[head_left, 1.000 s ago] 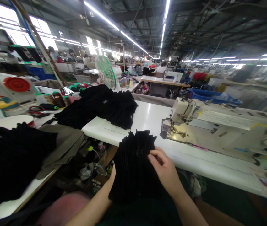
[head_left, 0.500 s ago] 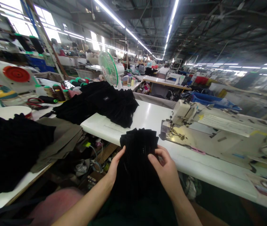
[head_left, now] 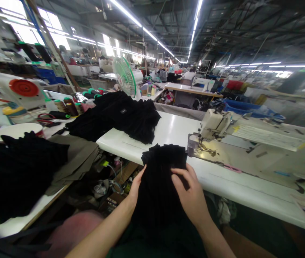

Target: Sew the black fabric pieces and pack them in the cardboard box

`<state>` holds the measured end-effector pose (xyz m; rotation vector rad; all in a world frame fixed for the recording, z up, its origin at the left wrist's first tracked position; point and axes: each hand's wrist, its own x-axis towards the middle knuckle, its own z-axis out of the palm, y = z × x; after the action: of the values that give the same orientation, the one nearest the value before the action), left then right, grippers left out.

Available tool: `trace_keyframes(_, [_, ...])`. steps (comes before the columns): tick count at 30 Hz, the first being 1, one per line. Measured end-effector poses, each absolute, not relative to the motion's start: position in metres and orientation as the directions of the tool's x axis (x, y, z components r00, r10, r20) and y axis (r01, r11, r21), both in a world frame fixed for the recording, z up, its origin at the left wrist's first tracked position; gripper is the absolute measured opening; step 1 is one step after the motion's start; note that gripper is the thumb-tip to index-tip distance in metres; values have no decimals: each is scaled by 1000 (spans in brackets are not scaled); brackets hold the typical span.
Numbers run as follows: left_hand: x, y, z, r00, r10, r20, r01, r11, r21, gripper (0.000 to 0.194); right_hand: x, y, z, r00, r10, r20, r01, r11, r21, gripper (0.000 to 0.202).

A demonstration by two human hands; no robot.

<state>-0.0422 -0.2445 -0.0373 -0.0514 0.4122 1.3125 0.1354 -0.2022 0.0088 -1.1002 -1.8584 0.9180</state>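
The left hand (head_left: 135, 187) lies along the left edge of a stack of black cloth pieces (head_left: 159, 193), thumb showing; its other fingers are hidden, so I can't tell how it grips. The right hand (head_left: 191, 195) curves over the right side, 2 fingertips at the cloth's front; whether they pinch a layer, I can't tell. The stack is between both hands, in front of the white desk (head_left: 178, 125). On that desk, a black cloth pile (head_left: 109, 116) with 1 small label (head_left: 123, 111) lies left of a sewing machine (head_left: 213, 125). Farther left are grey cloth (head_left: 73, 156) and a black heap (head_left: 18, 179). A green-rimmed fan (head_left: 125, 75) stands beyond.
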Motion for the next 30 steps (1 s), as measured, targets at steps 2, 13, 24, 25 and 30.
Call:
trace_keyframes(2, [-43,-244,-44,227,942,-246,-944,276,183,47,134,-204,10,-321,919,229,388,348,-853,27])
trace_keyframes(13, [-43,-242,-51,245,936,-254,-947,287,147,39,132,-203,7,-289,905,311,320,398,-860,15])
trace_keyframes(24, [-37,-242,-40,152,924,-352,-937,248,246,37,131,-206,9,-280,921,271,411,370,-833,21])
trace_keyframes(25, [-37,-242,-40,153,923,-353,-938,248,243,37,131,-206,9,-285,921,266,413,368,-833,20])
trace_keyframes(30, [-38,-242,-40,171,933,-317,-947,245,210,36,132,-207,11,-318,919,234,412,356,-839,19])
